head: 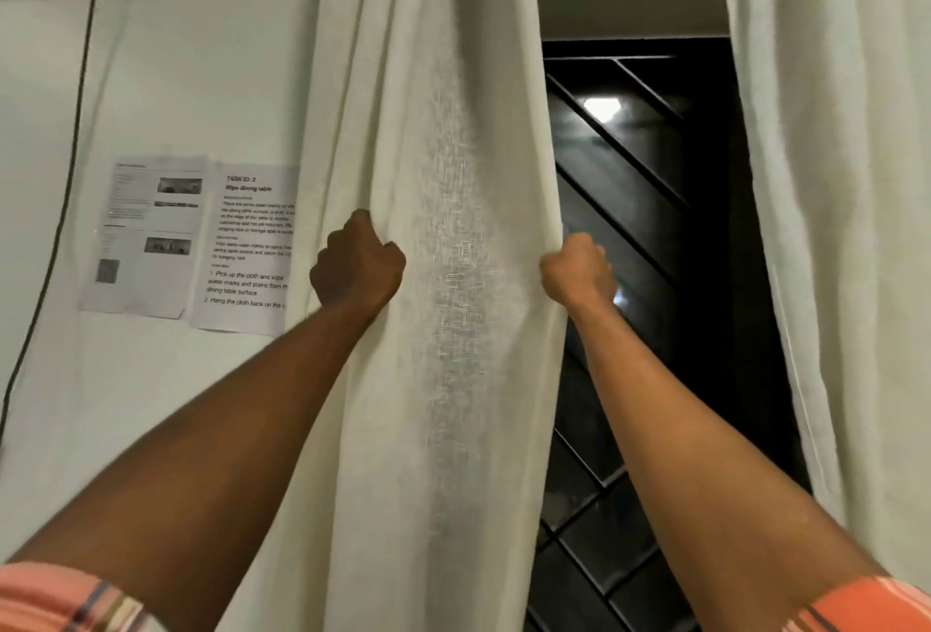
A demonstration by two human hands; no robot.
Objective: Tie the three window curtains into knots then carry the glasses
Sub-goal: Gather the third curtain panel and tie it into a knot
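A cream-white curtain hangs straight down the middle of the view, unknotted. My left hand is fisted on its left edge at mid height. My right hand is fisted on its right edge at about the same height, so the cloth is stretched flat between both fists. A second white curtain hangs loose along the right side. No third curtain and no glasses are in view.
Between the two curtains is a dark window with a diagonal metal grille. Printed paper sheets are stuck on the white wall at left. A thin black cable runs down that wall.
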